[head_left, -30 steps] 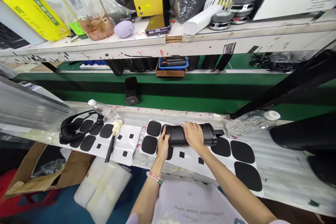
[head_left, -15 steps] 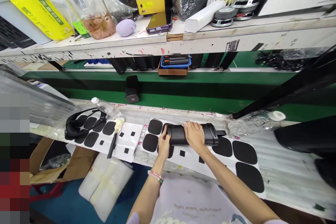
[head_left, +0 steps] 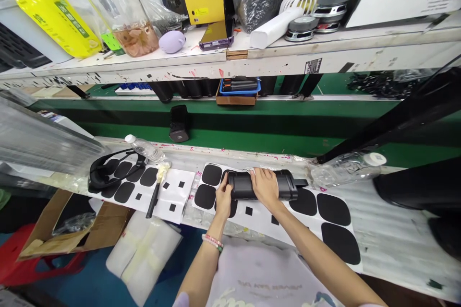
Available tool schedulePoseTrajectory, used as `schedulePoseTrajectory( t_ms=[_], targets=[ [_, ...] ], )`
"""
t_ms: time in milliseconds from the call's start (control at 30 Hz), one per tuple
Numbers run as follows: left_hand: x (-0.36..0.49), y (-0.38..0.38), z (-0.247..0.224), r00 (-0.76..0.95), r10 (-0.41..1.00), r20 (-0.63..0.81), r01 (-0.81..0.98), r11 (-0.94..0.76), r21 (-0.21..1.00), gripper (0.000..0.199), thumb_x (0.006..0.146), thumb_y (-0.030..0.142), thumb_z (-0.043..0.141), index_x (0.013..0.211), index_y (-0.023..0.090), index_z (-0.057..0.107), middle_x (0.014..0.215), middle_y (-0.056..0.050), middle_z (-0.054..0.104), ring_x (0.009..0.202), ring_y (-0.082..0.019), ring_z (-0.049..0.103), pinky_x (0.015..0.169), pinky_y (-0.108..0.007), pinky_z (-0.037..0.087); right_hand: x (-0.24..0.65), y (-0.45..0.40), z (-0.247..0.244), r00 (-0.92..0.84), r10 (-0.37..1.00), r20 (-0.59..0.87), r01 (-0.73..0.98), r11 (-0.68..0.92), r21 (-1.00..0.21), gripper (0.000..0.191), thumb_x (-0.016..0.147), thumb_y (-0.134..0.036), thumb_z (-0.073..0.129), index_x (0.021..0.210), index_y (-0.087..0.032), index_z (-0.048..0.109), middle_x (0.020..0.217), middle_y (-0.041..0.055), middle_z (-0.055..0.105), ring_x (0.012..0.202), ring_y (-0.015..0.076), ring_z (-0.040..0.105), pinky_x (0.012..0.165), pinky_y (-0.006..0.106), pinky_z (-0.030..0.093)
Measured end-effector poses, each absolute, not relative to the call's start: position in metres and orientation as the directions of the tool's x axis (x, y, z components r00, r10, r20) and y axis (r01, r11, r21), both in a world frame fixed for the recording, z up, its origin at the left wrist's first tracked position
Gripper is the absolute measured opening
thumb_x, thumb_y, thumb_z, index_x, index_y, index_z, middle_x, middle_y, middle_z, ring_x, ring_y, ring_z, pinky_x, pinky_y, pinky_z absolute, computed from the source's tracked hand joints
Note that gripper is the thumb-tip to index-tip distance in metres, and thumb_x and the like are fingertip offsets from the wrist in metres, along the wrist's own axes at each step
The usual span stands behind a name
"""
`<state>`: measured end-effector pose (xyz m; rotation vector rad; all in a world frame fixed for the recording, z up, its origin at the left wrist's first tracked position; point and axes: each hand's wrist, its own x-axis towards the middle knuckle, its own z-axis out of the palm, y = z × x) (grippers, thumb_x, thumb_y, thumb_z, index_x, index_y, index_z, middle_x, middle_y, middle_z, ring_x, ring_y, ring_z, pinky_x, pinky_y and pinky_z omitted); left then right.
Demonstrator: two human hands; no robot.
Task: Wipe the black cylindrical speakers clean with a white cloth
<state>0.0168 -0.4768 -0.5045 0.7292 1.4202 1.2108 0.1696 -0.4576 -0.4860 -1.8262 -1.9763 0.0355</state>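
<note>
A long black portable speaker (head_left: pixel 242 186) with a short strap at its right end lies on its side on a white sheet bearing black rounded-square stickers (head_left: pixel 334 209). My left hand (head_left: pixel 224 197) grips its left end, the thumb and fingers closed around the edge. Across the middle of its top, my right hand (head_left: pixel 265 186) is wrapped over the casing, fingertips on the far side. The underside of the speaker and part of the sheet are hidden. Left of this sheet, a black-handled brush (head_left: pixel 155 194) rests on a second sticker sheet (head_left: pixel 176 195).
A black headset (head_left: pixel 103 172) and a plastic bottle (head_left: pixel 147 147) are at the left; another clear bottle (head_left: pixel 345 168) lies right. Behind stands a black speaker-like unit (head_left: pixel 179 123). The raised shelf (head_left: pixel 144 68) carries a phone (head_left: pixel 217 35) and a white fan (head_left: pixel 277 26). A cardboard box (head_left: pixel 97 230) sits lower left.
The view has shifted slightly, showing more of a red stool at lower left. Both hands keep the same hold on the speaker, with no clear movement of it.
</note>
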Motion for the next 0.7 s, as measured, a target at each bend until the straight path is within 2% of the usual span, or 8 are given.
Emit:
schedulePoseTrajectory(
  t_ms=[267, 400, 500, 633, 700],
  targets=[
    [0.017, -0.478, -0.507, -0.228, 0.915, -0.331, -0.175, 0.296, 0.939, 0.053, 0.080, 0.018, 0.055, 0.134, 0.014, 0.054, 0.137, -0.007, 0.058, 0.114, -0.019, 0.060, 0.097, -0.028, 0.045, 0.170, -0.459, -0.486, -0.023, 0.954, 0.298, 0.935, 0.125, -0.331, 0.038, 0.101, -0.030, 0.025, 0.096, -0.016, 0.061, 0.096, 0.0117, 0.070, 0.096, 0.0260, 0.059, 0.096, 0.041, 0.031],
    [0.018, -0.480, -0.507, -0.207, 0.926, -0.316, -0.175, 0.283, 0.943, 0.055, 0.083, 0.023, 0.055, 0.137, 0.014, 0.050, 0.142, -0.006, 0.053, 0.126, -0.020, 0.051, 0.103, -0.026, 0.040, 0.165, -0.461, -0.486, -0.020, 0.958, 0.287, 0.932, 0.122, -0.342, 0.041, 0.101, -0.030, 0.023, 0.098, -0.015, 0.061, 0.096, 0.0129, 0.069, 0.097, 0.0267, 0.059, 0.097, 0.042, 0.031],
    [0.014, -0.480, -0.507, -0.157, 0.935, -0.317, -0.169, 0.291, 0.942, 0.058, 0.082, 0.020, 0.051, 0.140, 0.017, 0.047, 0.148, -0.005, 0.046, 0.130, -0.020, 0.049, 0.104, -0.028, 0.040, 0.174, -0.461, -0.487, -0.049, 0.960, 0.274, 0.923, 0.148, -0.354, 0.043, 0.100, -0.031, 0.022, 0.103, -0.014, 0.062, 0.101, 0.0143, 0.069, 0.101, 0.0271, 0.059, 0.099, 0.045, 0.031],
    [-0.001, -0.475, -0.506, -0.002, 0.942, -0.336, -0.130, 0.333, 0.934, 0.075, 0.073, 0.013, 0.053, 0.146, 0.025, 0.038, 0.153, -0.004, 0.039, 0.135, -0.020, 0.044, 0.104, -0.027, 0.040, 0.202, -0.457, -0.486, -0.247, 0.938, 0.245, 0.875, 0.325, -0.359, 0.038, 0.097, -0.034, 0.034, 0.122, -0.020, 0.059, 0.123, 0.0084, 0.065, 0.114, 0.0222, 0.056, 0.102, 0.039, 0.035],
    [-0.008, -0.472, -0.507, 0.090, 0.929, -0.360, -0.077, 0.367, 0.927, 0.089, 0.068, 0.012, 0.059, 0.150, 0.028, 0.027, 0.153, -0.006, 0.039, 0.134, -0.022, 0.045, 0.104, -0.030, 0.041, 0.201, -0.458, -0.484, -0.248, 0.939, 0.238, 0.879, 0.321, -0.353, 0.042, 0.097, -0.031, 0.033, 0.129, -0.017, 0.056, 0.130, 0.0120, 0.060, 0.119, 0.0253, 0.054, 0.102, 0.043, 0.034]
  ],
)
